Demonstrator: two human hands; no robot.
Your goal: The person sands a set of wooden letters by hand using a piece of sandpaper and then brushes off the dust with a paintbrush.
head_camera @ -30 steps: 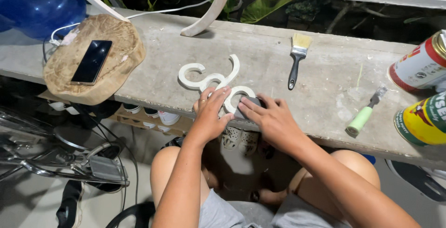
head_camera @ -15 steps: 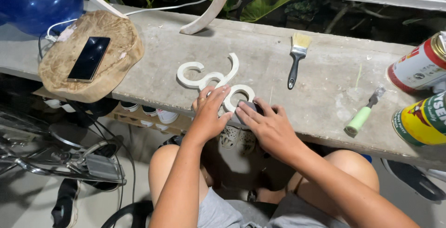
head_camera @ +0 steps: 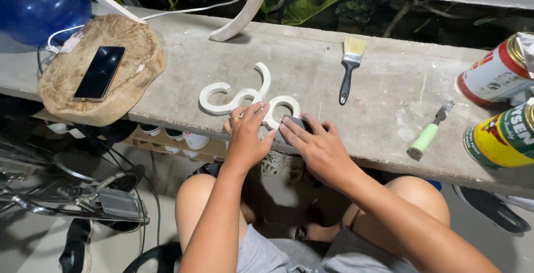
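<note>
A white curly cut-out shape (head_camera: 225, 100) lies flat on the concrete ledge (head_camera: 311, 72), near its front edge. My left hand (head_camera: 247, 134) presses down on the shape's lower middle part, fingers spread over it. My right hand (head_camera: 317, 148) sits just to the right, holding a small dark grey pad (head_camera: 295, 124) against the shape's right loop. Part of the shape is hidden under both hands.
On the ledge lie a paintbrush (head_camera: 349, 67), a green-handled scraper (head_camera: 428, 134) and two paint cans (head_camera: 498, 75) (head_camera: 503, 139) at the right. A phone (head_camera: 100, 72) rests on a wood slab (head_camera: 67, 92) at the left. A white curved piece (head_camera: 245, 11) leans behind.
My right hand with the pad has slid slightly left along the shape's right loop. My left hand stays pressed on the shape.
</note>
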